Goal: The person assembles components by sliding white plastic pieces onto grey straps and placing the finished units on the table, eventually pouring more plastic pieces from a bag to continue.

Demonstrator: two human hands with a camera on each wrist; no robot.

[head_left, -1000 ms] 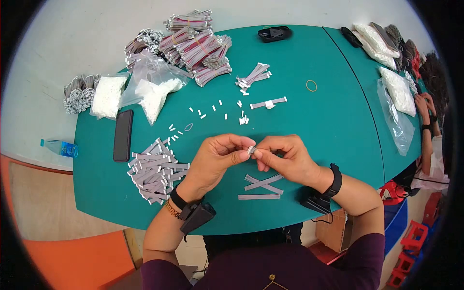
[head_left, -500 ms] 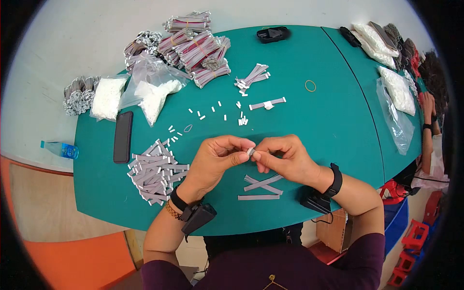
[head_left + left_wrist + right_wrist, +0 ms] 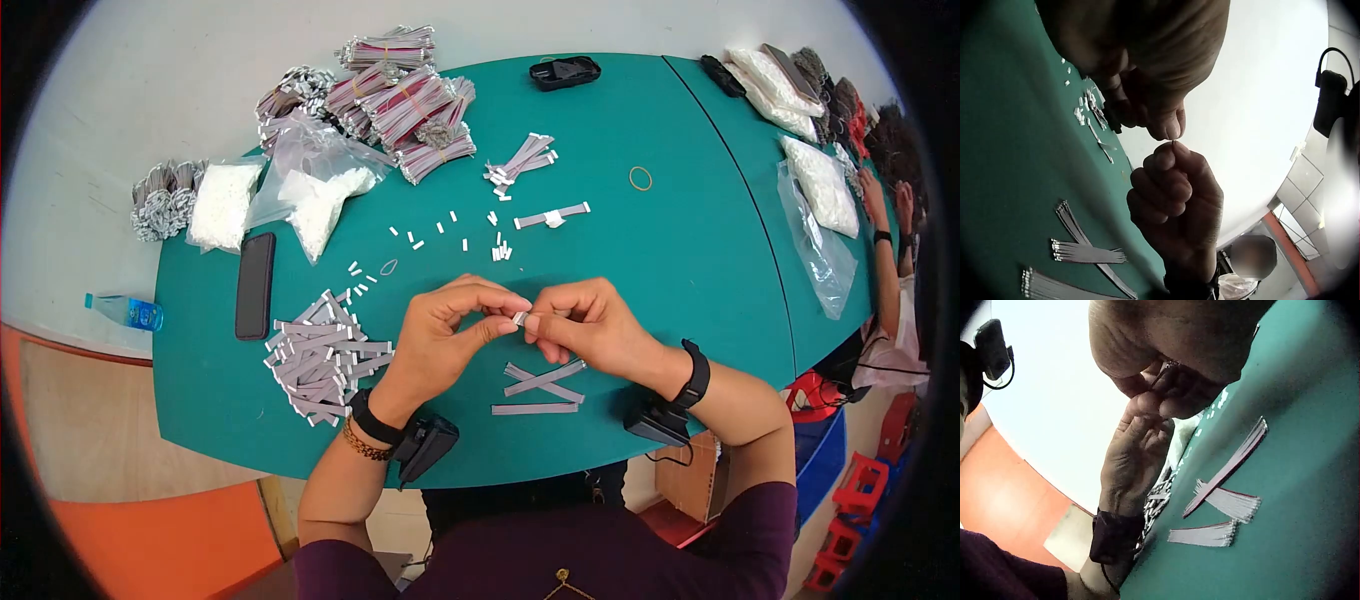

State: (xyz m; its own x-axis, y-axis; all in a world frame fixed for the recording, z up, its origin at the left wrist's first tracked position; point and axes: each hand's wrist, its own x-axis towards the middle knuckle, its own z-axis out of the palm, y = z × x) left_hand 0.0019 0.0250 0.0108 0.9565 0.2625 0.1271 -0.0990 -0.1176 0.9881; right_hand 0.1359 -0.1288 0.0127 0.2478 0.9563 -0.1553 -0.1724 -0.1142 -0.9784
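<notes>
The left hand (image 3: 440,335) and right hand (image 3: 592,325) meet above the smooth green counter (image 3: 620,235), each grip closed to a fingertip pinch on a small ribbon piece (image 3: 520,318) with a white end. Right of centre on the near side lie 3 flat, ribbed grey strips (image 3: 537,408), 2 crossed. A tangled pile (image 3: 320,355) of white-tipped strips sits left; small oblong white pieces (image 3: 502,252) lie farther off.
</notes>
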